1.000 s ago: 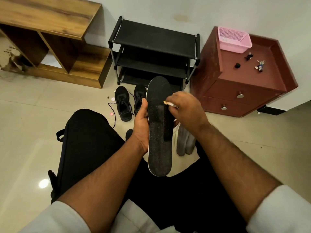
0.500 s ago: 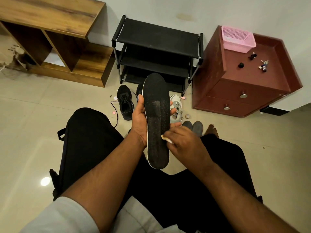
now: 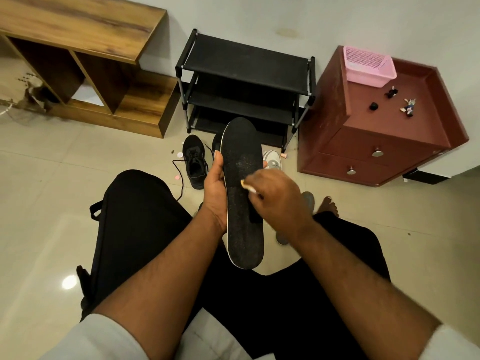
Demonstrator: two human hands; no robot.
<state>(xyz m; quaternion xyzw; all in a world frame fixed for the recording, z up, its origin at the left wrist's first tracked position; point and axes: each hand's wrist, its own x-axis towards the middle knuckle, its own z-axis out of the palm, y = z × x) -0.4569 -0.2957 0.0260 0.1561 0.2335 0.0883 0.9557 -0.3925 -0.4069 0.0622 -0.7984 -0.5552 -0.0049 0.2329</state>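
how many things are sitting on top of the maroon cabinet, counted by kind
pink basket: 1
small dark pieces: 2
colourful trinket: 1
total: 4

left hand [image 3: 215, 193] grips black insole [image 3: 242, 193] upright | right hand [image 3: 281, 198] presses small pale piece [image 3: 246, 186] on it
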